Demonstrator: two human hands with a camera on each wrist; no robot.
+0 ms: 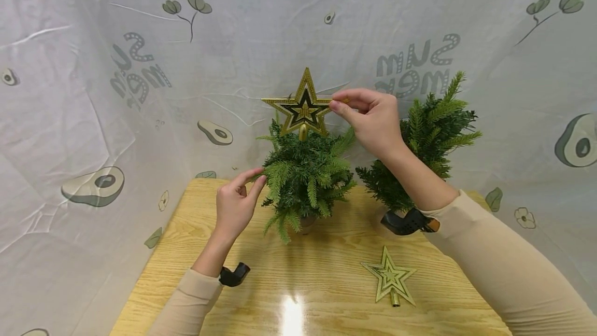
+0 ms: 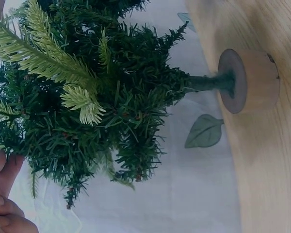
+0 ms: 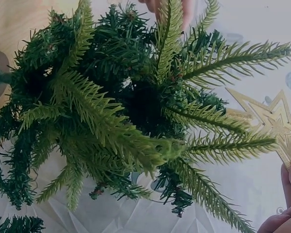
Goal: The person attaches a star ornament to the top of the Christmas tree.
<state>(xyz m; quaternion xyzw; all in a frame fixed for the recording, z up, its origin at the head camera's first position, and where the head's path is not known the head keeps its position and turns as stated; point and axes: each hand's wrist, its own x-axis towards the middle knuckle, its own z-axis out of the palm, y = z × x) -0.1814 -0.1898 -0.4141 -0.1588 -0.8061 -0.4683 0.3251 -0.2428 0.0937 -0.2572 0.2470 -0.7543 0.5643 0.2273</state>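
Head view shows patterned sheeting (image 1: 261, 25) behind wooden table (image 1: 261, 294), right fingers (image 1: 343, 110) pinching gold star (image 1: 305, 110), left fingers (image 1: 257, 186) greenery (image 1: 308, 175).

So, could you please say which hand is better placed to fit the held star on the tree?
Probably the right hand: it pinches the star near the top of the tree, whereas the left hand is lower, at the side.

Left of our right fingers (image 1: 356, 95) we see a star (image 1: 305, 111); right of our left fingers (image 1: 246, 176), a tree (image 1: 308, 175).
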